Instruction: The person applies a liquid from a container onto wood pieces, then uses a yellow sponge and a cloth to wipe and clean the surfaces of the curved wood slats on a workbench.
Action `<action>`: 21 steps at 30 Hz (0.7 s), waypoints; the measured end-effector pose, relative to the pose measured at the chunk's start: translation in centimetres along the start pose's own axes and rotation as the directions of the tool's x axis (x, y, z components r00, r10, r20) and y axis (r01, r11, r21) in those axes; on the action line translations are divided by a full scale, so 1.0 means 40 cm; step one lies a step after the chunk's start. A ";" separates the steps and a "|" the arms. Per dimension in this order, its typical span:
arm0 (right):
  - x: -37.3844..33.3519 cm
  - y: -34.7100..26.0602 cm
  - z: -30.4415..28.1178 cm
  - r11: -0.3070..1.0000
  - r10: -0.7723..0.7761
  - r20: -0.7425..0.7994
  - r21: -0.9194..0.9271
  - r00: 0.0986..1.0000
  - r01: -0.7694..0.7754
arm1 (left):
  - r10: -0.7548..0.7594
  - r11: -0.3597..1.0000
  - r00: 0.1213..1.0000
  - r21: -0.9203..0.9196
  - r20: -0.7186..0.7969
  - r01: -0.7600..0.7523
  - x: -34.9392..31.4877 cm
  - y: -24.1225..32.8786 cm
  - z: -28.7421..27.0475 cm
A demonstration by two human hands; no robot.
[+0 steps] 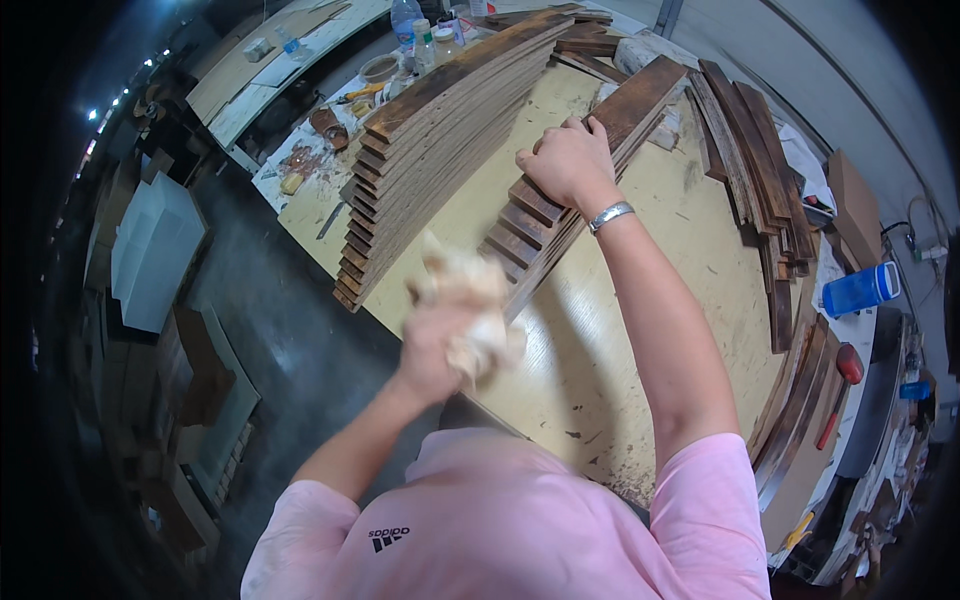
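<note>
My left hand [432, 352], smeared by motion, is closed round a crumpled cream-coloured rag [466, 282] in front of the near end of a stepped stack of boards. On that stack my right hand [572, 165] grips the top dark brown wooden board [640, 98], its fingers bent over the board's left edge. Lower boards [518, 222] jut out below it like stairs, stained dark along their ends. To the left stands a taller stepped stack of wooden boards [440, 150] with raw, lighter edges.
Both stacks rest on a pale worktable [700, 300]. More dark boards [750, 150] lie along its right side, near a blue bottle [860, 290] and a red-handled tool [848, 364]. Bottles [424, 45] and a round tub [380, 69] stand at the back left. White panels [155, 250] lean at left.
</note>
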State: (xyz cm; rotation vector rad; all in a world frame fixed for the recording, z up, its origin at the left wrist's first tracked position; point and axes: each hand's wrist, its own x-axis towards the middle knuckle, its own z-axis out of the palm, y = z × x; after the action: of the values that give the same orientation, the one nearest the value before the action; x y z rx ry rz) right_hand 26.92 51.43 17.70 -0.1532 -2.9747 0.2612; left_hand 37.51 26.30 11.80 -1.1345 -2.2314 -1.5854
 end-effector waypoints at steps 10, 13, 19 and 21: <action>-0.001 -0.004 -0.002 1.000 -0.024 -0.001 -0.005 1.000 0.024 | -0.372 0.918 0.912 -0.213 -0.173 0.334 0.184 -0.098 0.116; -0.001 -0.003 0.006 1.000 -0.004 -0.021 -0.005 1.000 0.004 | -0.445 0.847 0.891 -0.363 -0.087 0.388 0.199 -0.084 0.102; -0.007 -0.007 -0.022 1.000 -0.007 0.035 -0.005 0.999 0.007 | -0.522 0.782 0.847 -0.451 -0.099 0.429 0.194 -0.075 0.115; -0.007 -0.013 -0.021 1.000 -0.010 0.051 -0.009 0.999 0.011 | -0.517 0.711 0.848 -0.609 -0.116 0.350 0.213 -0.121 0.091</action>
State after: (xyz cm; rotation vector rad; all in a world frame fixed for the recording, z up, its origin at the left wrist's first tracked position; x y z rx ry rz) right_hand 27.27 51.02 18.59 -0.1342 -3.0267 0.2539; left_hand 29.37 32.82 11.33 -0.3981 -1.9690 -2.5513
